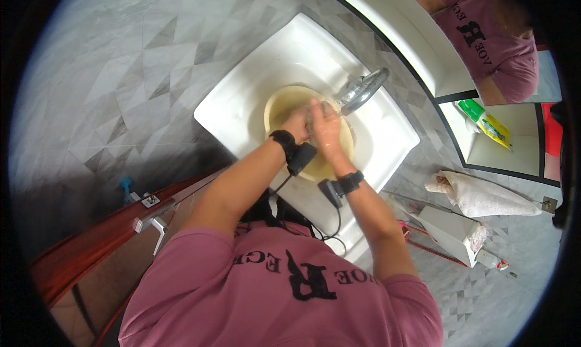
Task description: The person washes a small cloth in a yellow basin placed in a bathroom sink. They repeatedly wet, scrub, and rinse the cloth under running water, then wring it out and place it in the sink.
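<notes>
Over a round cream basin my two hands come together. My left hand is closed, its fingers turned inward against the other hand. Beside it, my right hand is closed too, just below the chrome faucet. Something small and greyish shows between the hands, mostly hidden by the fingers, and I cannot make out its kind. The basin stands in a white sink, with pale yellowish liquid in it. A black band with a small box and cable is strapped on each wrist.
A mirror and white shelves hang at the upper right, with a green and yellow packet on one. Below them hangs a white towel. A white box is at the right. The red-brown door edge with its handle lies at the left.
</notes>
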Demonstrator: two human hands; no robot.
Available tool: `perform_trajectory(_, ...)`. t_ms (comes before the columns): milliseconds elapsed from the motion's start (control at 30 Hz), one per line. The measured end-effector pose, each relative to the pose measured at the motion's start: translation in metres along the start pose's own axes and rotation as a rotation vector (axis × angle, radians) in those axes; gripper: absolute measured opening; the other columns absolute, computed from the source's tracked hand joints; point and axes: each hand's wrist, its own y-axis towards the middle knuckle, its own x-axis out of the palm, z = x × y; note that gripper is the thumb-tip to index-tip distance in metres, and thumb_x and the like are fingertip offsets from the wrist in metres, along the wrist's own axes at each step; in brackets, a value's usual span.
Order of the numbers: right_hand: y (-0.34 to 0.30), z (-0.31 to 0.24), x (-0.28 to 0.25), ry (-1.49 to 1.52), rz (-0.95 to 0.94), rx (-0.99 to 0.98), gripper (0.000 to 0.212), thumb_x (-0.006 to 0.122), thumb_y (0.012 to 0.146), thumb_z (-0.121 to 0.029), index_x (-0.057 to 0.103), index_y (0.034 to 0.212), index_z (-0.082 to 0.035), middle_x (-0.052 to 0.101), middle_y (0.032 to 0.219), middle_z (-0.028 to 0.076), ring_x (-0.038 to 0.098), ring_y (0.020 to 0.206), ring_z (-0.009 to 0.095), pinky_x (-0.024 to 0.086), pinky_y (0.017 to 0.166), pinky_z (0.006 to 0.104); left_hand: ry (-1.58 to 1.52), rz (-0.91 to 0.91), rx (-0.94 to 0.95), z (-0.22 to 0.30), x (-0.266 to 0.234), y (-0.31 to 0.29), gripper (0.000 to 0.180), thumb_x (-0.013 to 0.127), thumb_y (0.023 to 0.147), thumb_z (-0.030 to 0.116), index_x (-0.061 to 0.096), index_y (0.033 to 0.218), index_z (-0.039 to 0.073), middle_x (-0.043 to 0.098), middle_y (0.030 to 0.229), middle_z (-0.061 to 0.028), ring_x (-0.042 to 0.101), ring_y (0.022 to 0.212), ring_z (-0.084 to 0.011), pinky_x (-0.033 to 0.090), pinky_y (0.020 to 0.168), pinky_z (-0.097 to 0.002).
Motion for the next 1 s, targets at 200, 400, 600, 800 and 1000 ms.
perform_trajectory(200, 0.017, 0.025, -0.011, -0.443, 0.079, -0.223, 0.040, 0.055, 0.095, -0.035, 0.064, 0.089, 0.004, 0.064, 0.071, 0.023, 0.062, 0.067, 0.038, 0.047, 0.063, 0.0435, -0.248, 0.252, -0.274, 0.026, 0.037, -0.011, 0.031, 0.044, 0.101, 0.033, 0.056, 0.109, 0.006, 0.061, 0.098, -0.0113, 0.061, 0.087, -0.0238, 0.053, 0.076, -0.0396)
perform_trajectory(400, 0.034, 0.050, -0.042, -0.530, 0.047, 0.022, 0.045, 0.051, 0.096, -0.041, 0.064, 0.092, 0.002, 0.061, 0.075, 0.030, 0.062, 0.077, 0.043, 0.046, 0.069, 0.0472, -0.037, 0.123, -0.375, 0.094, 0.043, -0.026, 0.036, 0.046, 0.100, 0.033, 0.052, 0.115, 0.001, 0.059, 0.111, -0.0137, 0.059, 0.100, -0.0251, 0.052, 0.084, -0.0451)
perform_trajectory(600, 0.022, 0.003, -0.041, 0.247, -0.252, 0.412, 0.032, 0.065, 0.089, -0.021, 0.053, 0.114, -0.005, 0.060, 0.105, 0.008, 0.063, 0.087, 0.022, 0.056, 0.066, 0.0400, -0.213, 0.177, -0.676, 0.116, 0.037, -0.031, 0.062, 0.040, 0.097, 0.052, 0.037, 0.139, 0.007, 0.038, 0.142, -0.0126, 0.036, 0.131, -0.0392, 0.029, 0.097, -0.0727)
perform_trajectory(800, 0.004, -0.019, -0.017, 0.360, -0.305, 0.335, 0.026, 0.069, 0.088, -0.027, 0.062, 0.098, -0.004, 0.062, 0.089, 0.002, 0.059, 0.083, 0.013, 0.051, 0.069, 0.0297, -0.260, -0.008, -0.346, 0.073, 0.027, -0.031, 0.050, 0.046, 0.097, 0.049, 0.050, 0.131, 0.012, 0.061, 0.119, -0.0096, 0.058, 0.109, -0.0294, 0.047, 0.094, -0.0460)
perform_trajectory(1000, 0.012, 0.040, -0.019, -0.426, 0.020, -0.131, 0.040, 0.058, 0.089, -0.035, 0.066, 0.094, 0.004, 0.063, 0.074, 0.026, 0.063, 0.069, 0.038, 0.050, 0.070, 0.0432, -0.292, 0.201, -0.259, 0.043, 0.055, -0.023, 0.036, 0.049, 0.098, 0.039, 0.058, 0.112, 0.007, 0.063, 0.101, -0.0061, 0.060, 0.090, -0.0195, 0.050, 0.081, -0.0334)
